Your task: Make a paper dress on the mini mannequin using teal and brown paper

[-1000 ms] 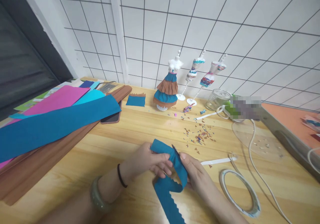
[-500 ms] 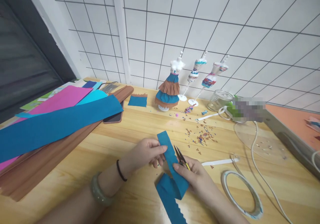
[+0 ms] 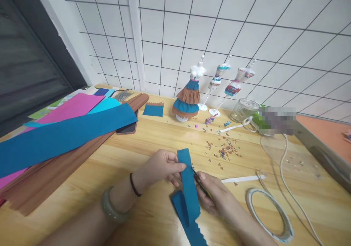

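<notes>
The left hand (image 3: 161,167) pinches the teal crepe-paper strip (image 3: 189,183) taut; the right hand (image 3: 216,198), clenched on small dark scissors (image 3: 197,180), should snip even zigzag teeth along its edge.

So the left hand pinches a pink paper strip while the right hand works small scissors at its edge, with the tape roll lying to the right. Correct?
Not quite: the strip is teal blue, not pink, as the head view shows. The left hand pinches it while the right hand works small scissors at its edge, and the tape roll lies to the right.
</notes>
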The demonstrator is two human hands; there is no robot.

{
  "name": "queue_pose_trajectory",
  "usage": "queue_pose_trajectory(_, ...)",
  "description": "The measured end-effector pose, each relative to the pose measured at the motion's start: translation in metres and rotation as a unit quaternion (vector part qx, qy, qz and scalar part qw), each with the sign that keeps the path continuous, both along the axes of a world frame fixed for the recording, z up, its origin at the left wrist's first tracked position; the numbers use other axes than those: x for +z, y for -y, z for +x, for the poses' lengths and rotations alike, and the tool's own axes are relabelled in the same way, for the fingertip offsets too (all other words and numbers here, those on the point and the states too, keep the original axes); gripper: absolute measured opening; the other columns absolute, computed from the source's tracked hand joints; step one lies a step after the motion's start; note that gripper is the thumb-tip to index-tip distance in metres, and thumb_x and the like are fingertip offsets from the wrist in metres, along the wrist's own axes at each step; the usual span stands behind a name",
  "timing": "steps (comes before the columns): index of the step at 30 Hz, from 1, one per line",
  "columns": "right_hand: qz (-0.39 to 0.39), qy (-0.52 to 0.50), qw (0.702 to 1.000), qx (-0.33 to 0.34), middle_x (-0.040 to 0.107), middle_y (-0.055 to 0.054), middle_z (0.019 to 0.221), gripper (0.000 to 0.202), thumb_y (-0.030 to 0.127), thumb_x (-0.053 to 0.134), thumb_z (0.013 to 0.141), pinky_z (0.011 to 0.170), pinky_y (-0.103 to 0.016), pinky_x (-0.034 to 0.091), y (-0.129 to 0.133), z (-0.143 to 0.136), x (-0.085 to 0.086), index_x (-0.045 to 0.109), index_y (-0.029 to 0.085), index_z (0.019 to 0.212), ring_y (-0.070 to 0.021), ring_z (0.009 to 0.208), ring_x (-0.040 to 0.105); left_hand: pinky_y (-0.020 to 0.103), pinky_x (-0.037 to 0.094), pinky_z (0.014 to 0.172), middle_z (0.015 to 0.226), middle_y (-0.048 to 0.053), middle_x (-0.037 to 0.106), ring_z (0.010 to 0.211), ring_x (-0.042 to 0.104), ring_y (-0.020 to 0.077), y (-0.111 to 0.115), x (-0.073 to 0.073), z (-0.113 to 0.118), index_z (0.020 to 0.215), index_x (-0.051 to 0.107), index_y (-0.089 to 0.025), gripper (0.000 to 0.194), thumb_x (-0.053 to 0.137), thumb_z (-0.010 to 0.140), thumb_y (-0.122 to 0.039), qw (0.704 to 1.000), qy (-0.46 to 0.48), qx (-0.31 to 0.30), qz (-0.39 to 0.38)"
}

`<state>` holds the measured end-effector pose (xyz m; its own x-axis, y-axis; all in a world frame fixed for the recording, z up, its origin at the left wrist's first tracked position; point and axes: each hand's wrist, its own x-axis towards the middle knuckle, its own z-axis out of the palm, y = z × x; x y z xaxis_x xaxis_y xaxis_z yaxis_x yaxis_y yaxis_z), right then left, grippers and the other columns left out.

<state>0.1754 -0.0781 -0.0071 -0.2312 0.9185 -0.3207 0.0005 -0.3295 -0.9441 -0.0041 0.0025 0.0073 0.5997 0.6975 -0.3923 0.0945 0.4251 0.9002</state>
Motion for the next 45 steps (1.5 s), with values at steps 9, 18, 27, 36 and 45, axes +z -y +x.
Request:
queue_pose_trajectory(9,0.005,0.053,0.998,0.020,0.028,0.010,0.045,0.047,0.062,0.036,0.088,0.042,-0.024,0.016,0.001,0.000,0.006,0.041,0.022,0.066,-0.0087,0.042,0.021,0.024,0.051,0.052,0.057,0.000,0.066,0.047,0.063,0.0117,0.001,-0.001,-0.001,0.061,0.059,-0.014,0.034,0.076,0.063,-0.044,1.000,0.007,0.003,-0.028)
queue_pose_trajectory(18,0.022,0.091,0.995,0.029,0.028,0.008,0.051,0.047,0.060,0.035,0.090,0.047,-0.025,0.020,0.001,-0.001,0.012,0.042,0.021,0.065,-0.0101,0.048,0.024,0.024,0.053,0.061,0.079,0.008,0.073,0.062,0.067,0.0129,0.003,0.003,-0.001,0.081,0.065,-0.011,0.031,0.076,0.066,-0.036,0.999,0.031,-0.031,-0.018)
queue_pose_trajectory(27,0.000,0.077,0.996,0.046,0.026,0.009,0.049,0.043,0.057,0.034,0.092,0.045,-0.025,0.016,0.003,0.001,0.008,0.047,0.020,0.073,-0.0099,0.046,0.021,0.023,0.052,0.061,0.082,0.011,0.074,0.070,0.069,0.0169,0.002,0.006,-0.003,0.084,0.064,-0.010,0.031,0.076,0.066,-0.033,0.998,0.035,-0.060,-0.001)
queue_pose_trajectory(36,0.005,0.085,0.995,0.054,0.026,0.009,0.050,0.043,0.056,0.034,0.092,0.047,-0.026,0.018,0.002,0.000,0.012,0.046,0.020,0.071,-0.0100,0.048,0.022,0.023,0.053,0.061,0.083,0.012,0.074,0.069,0.068,0.0155,0.001,0.005,-0.003,0.084,0.063,-0.010,0.029,0.075,0.067,-0.030,0.998,0.022,-0.057,-0.002)
queue_pose_trajectory(45,0.000,0.077,0.996,0.053,0.025,0.009,0.052,0.044,0.058,0.034,0.091,0.047,-0.026,0.017,0.002,-0.002,0.013,0.047,0.020,0.072,-0.0099,0.048,0.021,0.024,0.052,0.061,0.085,0.014,0.074,0.070,0.069,0.0170,0.000,0.003,-0.003,0.086,0.063,-0.009,0.032,0.074,0.068,-0.033,0.998,0.008,-0.064,0.010)
